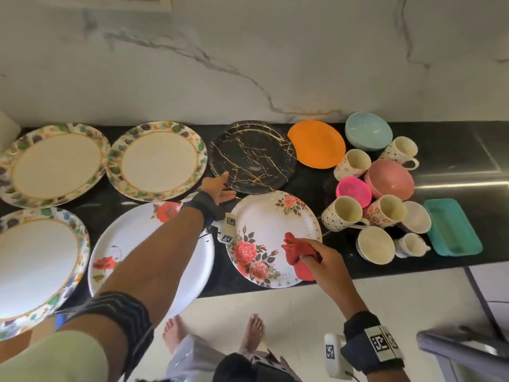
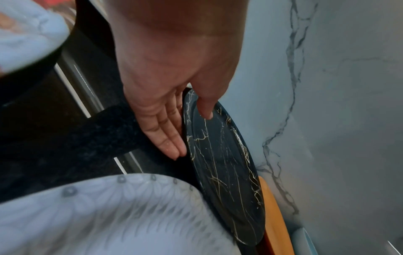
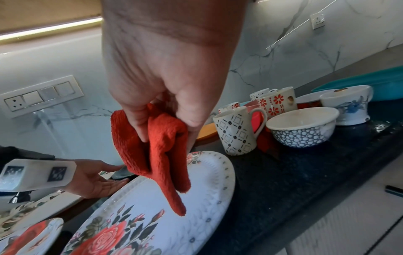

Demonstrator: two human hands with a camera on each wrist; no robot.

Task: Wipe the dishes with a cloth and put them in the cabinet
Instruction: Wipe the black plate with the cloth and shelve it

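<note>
White marble wall with grey veins is seen behind a black stone counter, on which many dishes are laid out. At the near left edge of the black plate with gold veins the left hand is placed: the fingers are held straight beneath the rim and the thumb is laid on top of it, so the rim is taken lightly between them. In the left wrist view this plate is shown tilted, with an orange plate just behind it.

A crumpled red cloth is gripped by the right hand, with curled fingers, over the right part of the white plate with pink roses. Whether the cloth touches this plate cannot be told. The rose plate lies between the two hands, close in front of the black plate.

Under the left forearm a white plate with red flowers is partly hidden. Further to the left of the left hand, three plates with a leaf-patterned border are set. To the right of the right hand, patterned mugs, a pink bowl, a pale blue bowl and a teal rectangular tray are crowded together.
</note>
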